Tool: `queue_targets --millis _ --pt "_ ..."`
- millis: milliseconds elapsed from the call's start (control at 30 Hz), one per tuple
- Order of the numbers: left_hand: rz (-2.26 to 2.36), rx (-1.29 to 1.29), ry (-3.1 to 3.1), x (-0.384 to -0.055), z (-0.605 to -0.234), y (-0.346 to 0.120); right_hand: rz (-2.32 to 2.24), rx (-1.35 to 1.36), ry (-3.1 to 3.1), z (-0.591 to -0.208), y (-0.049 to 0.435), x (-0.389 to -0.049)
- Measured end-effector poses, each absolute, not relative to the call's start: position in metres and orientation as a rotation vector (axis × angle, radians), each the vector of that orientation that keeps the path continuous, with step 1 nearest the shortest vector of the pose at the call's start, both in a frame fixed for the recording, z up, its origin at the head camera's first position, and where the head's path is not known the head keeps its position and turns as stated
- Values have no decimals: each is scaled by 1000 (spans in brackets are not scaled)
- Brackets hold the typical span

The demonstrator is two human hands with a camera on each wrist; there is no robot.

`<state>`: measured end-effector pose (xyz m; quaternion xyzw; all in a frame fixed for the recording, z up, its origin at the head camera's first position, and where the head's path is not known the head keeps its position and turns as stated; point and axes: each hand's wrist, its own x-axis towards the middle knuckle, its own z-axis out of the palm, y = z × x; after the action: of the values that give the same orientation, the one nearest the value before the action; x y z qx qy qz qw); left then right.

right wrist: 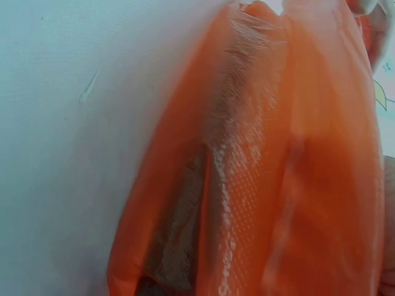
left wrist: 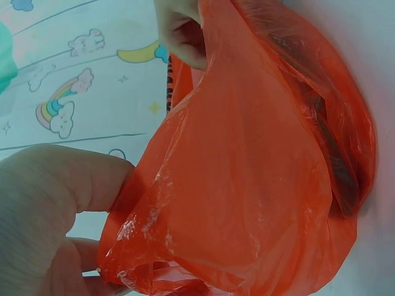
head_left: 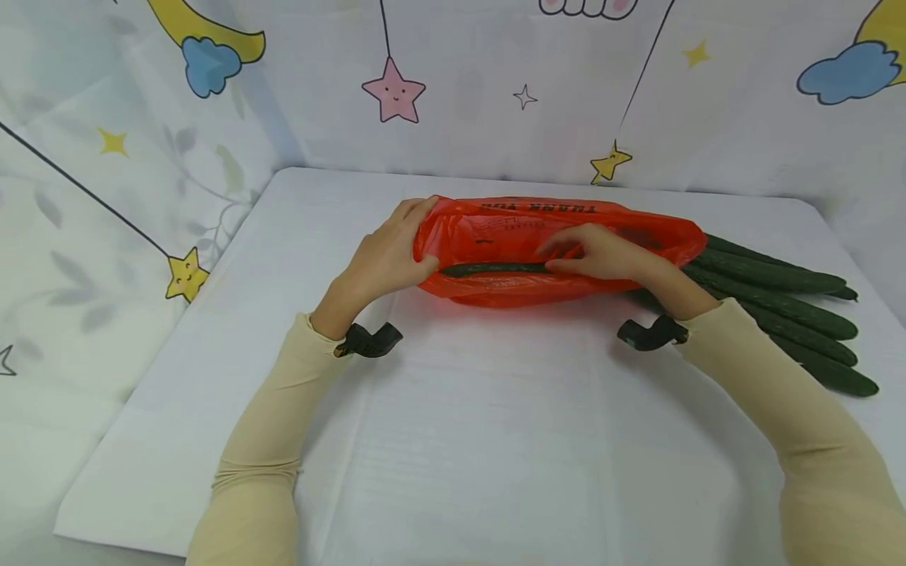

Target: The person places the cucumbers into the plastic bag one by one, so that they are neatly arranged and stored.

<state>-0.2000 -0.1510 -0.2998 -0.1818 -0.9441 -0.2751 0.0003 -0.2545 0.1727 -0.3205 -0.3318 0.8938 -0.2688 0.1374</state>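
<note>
A red plastic bag (head_left: pixel 524 295) lies on its side, mouth facing up. My left hand (head_left: pixel 388 251) grips its left rim; in the left wrist view the thumb (left wrist: pixel 102 179) pinches the film against the fingers. Inside the bag's mouth, along the front edge, a dark green cucumber (head_left: pixel 488 269) stretches left to right. My right hand (head_left: pixel 602 251) reaches into the mouth with bent fingers and holds this cucumber near its right part, which is hidden below the thumb. In the right wrist view, dark shapes (right wrist: pixel 179 228) show through the red film.
Several more cucumbers (head_left: pixel 800 310) lie side by side at the right of the white table (head_left: pixel 495 440), partly behind the right forearm and the bag. A printed cloth (head_left: pixel 467 94) with stars and clouds hangs behind the table.
</note>
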Motion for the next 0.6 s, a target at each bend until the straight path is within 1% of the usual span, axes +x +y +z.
queue_targets --millis 600 --pt "-834 -577 -2964 -199 -300 -151 -841 -984 2649 -309 187 -242"
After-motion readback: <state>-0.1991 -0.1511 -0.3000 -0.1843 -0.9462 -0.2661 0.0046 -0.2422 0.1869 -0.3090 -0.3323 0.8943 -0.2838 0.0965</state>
